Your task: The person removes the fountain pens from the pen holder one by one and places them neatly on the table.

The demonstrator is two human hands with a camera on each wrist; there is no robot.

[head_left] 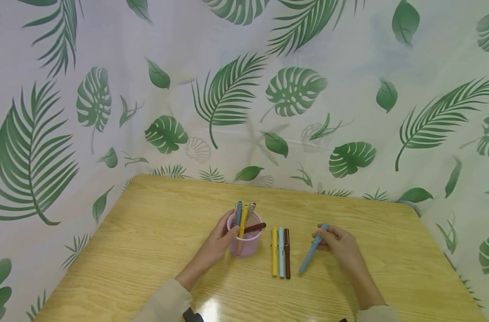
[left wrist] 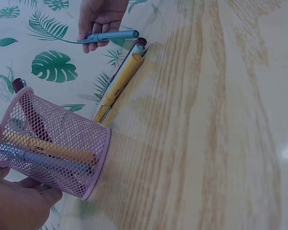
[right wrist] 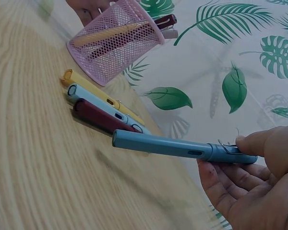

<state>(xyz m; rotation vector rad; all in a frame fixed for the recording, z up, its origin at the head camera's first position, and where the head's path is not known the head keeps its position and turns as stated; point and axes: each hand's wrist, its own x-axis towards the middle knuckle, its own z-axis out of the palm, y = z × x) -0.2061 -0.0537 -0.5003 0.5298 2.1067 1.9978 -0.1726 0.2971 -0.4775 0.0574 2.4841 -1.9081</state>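
My left hand (head_left: 218, 241) grips a pink mesh pen cup (head_left: 249, 247) from its left side, thumb over the rim. Inside it stand a blue pen (head_left: 238, 213), a yellow pen (head_left: 243, 221), a silver-grey pen (head_left: 250, 209) and a dark red pen (head_left: 255, 227) leaning out to the right. My right hand (head_left: 342, 245) pinches a blue pen (right wrist: 168, 146) near its clip end, tilted with the other end toward the row. Between cup and right hand lie a yellow pen (head_left: 274, 252), a light blue pen (head_left: 281, 253) and a dark red pen (head_left: 287, 254), side by side.
Everything sits on a wood-grain table (head_left: 167, 205). Behind it and at both sides hangs a white cloth (head_left: 236, 40) printed with green leaves. The table's far edge runs along the foot of the cloth.
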